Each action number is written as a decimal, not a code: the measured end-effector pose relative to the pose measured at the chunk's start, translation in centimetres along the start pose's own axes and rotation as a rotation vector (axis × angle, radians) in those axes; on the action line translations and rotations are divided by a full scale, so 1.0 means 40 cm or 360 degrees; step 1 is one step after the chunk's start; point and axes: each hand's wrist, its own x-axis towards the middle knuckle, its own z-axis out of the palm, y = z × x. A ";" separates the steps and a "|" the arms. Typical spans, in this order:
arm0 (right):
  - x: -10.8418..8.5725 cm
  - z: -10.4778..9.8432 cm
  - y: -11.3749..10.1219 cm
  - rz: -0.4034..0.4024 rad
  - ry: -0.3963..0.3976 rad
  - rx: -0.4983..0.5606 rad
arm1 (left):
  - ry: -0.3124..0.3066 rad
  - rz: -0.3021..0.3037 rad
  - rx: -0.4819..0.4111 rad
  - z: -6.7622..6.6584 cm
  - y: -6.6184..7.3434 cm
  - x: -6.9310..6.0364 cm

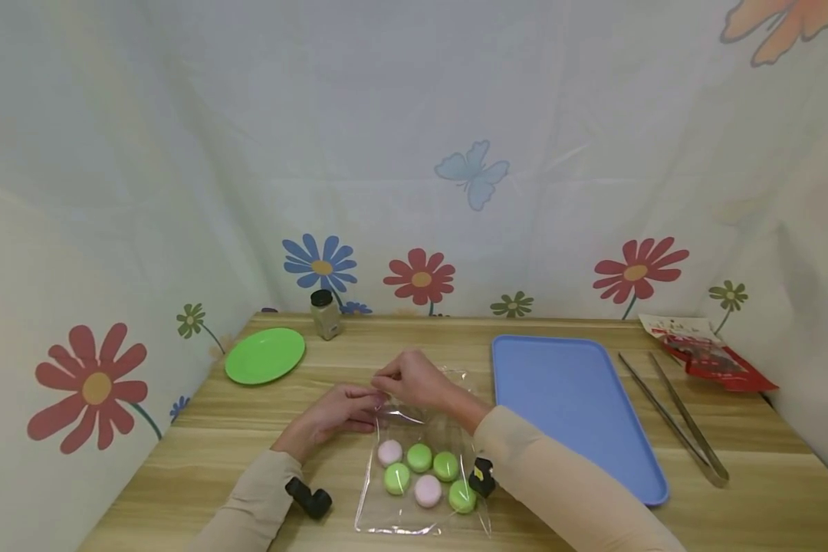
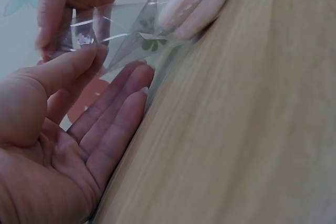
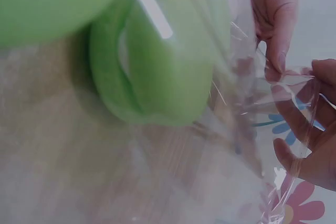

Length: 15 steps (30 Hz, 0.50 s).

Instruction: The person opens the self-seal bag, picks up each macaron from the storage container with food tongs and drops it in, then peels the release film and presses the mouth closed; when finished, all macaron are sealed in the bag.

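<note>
A clear plastic bag [image 1: 379,517] lies on the table with several green macarons [image 1: 419,458] and two pink macarons [image 1: 428,491] inside. At the bag's far left corner, my left hand [image 1: 341,410] pinches the film between thumb and index finger; its other fingers extend loosely, as the left wrist view shows. My right hand [image 1: 417,382] reaches across the bag and pinches the same edge, close to the left fingertips. Seen from the right wrist, a green macaron [image 3: 163,56] sits close behind the film.
To the right lie a blue tray [image 1: 559,383], metal tongs [image 1: 690,425] and a red-and-white food packet [image 1: 711,356]. A green plate [image 1: 265,356] and a black-capped jar [image 1: 326,316] stand at the back left. Flowered cloth [image 1: 386,153] hangs behind the table.
</note>
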 end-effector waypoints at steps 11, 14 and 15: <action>-0.017 -0.016 -0.002 0.0237 0.0201 0.0069 | -0.0097 0.0009 -0.0023 0.009 -0.013 0.005; -0.016 -0.028 0.005 0.0290 0.0233 0.0067 | -0.0103 0.0008 -0.0024 0.011 -0.012 0.007; -0.018 -0.033 0.007 0.0349 0.0256 0.0090 | -0.0108 0.0006 -0.0026 0.011 -0.012 0.008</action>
